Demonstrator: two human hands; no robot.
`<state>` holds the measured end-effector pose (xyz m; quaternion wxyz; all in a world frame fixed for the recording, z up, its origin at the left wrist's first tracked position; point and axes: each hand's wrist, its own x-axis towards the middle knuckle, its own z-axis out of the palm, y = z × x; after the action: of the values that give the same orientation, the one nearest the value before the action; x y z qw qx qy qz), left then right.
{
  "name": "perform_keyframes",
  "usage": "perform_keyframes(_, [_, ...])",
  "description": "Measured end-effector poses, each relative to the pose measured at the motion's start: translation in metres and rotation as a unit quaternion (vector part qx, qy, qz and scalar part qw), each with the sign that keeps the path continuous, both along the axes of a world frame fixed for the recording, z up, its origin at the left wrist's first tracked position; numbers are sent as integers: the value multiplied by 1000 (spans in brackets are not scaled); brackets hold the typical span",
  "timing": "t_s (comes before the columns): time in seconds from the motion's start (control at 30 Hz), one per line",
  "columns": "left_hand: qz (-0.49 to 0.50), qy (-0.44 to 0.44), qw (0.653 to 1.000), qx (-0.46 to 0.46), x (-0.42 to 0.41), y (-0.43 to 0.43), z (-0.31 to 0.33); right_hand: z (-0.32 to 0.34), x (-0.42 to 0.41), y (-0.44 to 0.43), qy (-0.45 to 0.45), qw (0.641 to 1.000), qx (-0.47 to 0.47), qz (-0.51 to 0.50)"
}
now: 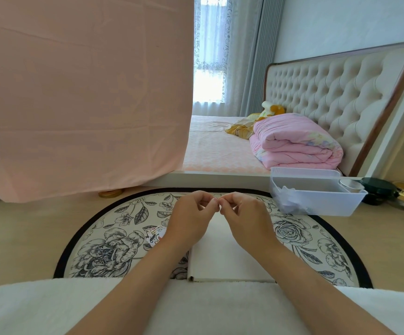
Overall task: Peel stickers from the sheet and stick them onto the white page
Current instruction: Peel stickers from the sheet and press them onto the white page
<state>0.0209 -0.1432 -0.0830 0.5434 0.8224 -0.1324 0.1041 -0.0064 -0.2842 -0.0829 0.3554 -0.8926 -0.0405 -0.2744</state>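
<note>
A white page [222,257], the top of a pad or book, lies on a round floral rug [114,245] in front of me. My left hand [191,213] and my right hand [242,213] hover above the page's far end, fingertips pinched together and touching each other. Whatever sits between the fingertips is too small to make out. A cut-out sticker piece [155,234] with a colourful printed figure lies on the rug, just left of my left wrist, partly hidden by it.
A clear plastic bin [317,197] with crumpled bits stands at the rug's right rear. Dark and gold jars [389,192] sit right of it. A bed platform [220,180] with a pink quilt runs behind. A pink sheet [82,93] hangs at left. A white towel [39,308] covers my lap.
</note>
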Motion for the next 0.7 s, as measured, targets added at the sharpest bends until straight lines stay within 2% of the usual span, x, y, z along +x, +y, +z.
perform_keyframes(0.2, [-6, -8, 1000, 16, 3, 1, -5, -2, 7, 7, 35, 995, 95, 6])
perform_keyframes(0.43, [-9, -2, 1000, -25, 10, 4, -6, 5, 9, 7, 70, 972, 217, 63])
perform_keyframes(0.57, [-11, -8, 1000, -16, 9, 3, -6, 7, 7, 6, 55, 979, 189, 56])
perform_keyframes(0.7, [-1, -37, 999, 32, 4, 2, -4, 4, 6, 6, 49, 988, 146, 31])
